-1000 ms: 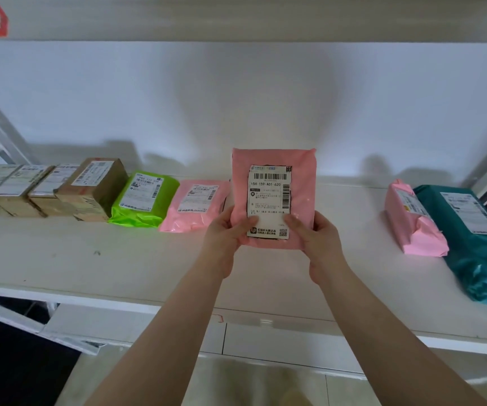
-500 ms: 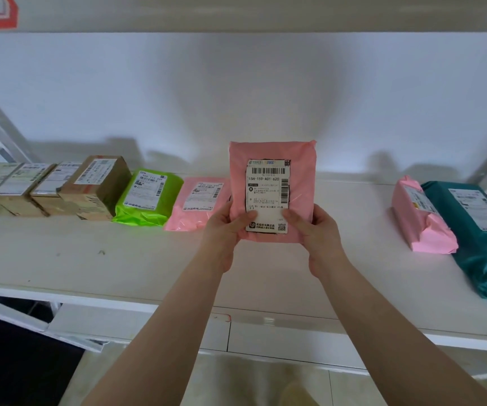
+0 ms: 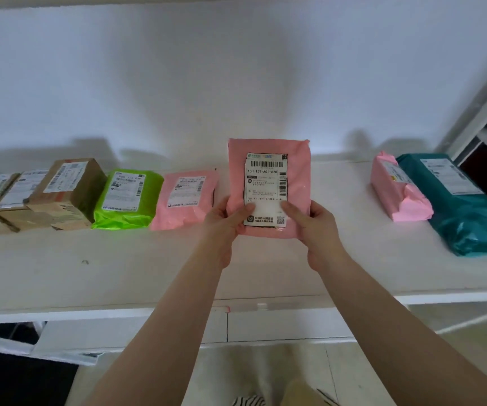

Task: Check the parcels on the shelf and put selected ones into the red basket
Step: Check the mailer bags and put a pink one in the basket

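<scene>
A flat pink parcel [image 3: 297, 171] with a white barcode label stands upright above the white shelf [image 3: 119, 268], label facing me. My left hand [image 3: 224, 227] grips its lower left edge and my right hand [image 3: 315, 227] grips its lower right edge, thumbs on the label. Other parcels lie on the shelf: another pink one [image 3: 185, 200] just left, a green one [image 3: 128, 200], several brown cardboard boxes [image 3: 66, 191] at far left, a pink wrapped parcel [image 3: 397, 191] and a teal one [image 3: 458, 206] at right. The red basket is not in view.
A white wall closes the back of the shelf. A white shelf post [image 3: 479, 112] slants up at the right edge. Below the shelf front runs a lower white board [image 3: 265, 326], and the pale floor shows beneath my arms.
The pink parcel stays upright in both hands at about the same place. My view has shifted slightly downward, so the upper shelf edge has left the frame.
</scene>
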Demonstrator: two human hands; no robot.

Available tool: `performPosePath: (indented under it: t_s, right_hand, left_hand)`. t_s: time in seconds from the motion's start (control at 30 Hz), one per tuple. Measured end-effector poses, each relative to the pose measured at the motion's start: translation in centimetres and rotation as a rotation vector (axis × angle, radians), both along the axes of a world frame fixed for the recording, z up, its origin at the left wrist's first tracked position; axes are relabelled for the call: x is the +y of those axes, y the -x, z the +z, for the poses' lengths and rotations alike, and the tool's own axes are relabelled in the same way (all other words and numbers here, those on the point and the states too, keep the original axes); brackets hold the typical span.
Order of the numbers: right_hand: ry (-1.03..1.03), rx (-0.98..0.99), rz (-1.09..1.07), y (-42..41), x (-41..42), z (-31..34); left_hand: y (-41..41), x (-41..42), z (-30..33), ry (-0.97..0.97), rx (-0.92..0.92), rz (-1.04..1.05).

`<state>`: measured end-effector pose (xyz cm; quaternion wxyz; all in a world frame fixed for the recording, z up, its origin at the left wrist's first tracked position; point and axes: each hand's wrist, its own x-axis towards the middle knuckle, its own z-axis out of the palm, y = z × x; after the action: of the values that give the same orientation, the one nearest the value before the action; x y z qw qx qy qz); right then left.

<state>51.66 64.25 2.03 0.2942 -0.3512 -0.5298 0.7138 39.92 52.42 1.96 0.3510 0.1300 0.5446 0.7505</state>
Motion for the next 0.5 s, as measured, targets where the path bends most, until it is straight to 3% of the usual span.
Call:
performPosePath:
  t_s: [0.2,0.5]
  right_hand:
    - [0.020,-0.068,-0.214,-6.5,0.2,-1.4]
    - [0.090,-0.107,-0.543,-22.0,0.6,-3.5]
  left_hand:
    - [-3.7,3.4,-2.7,0.078,0.079,-0.193]
    - [-16.8,8.6,-3.8,0.114,0.138,-0.564]
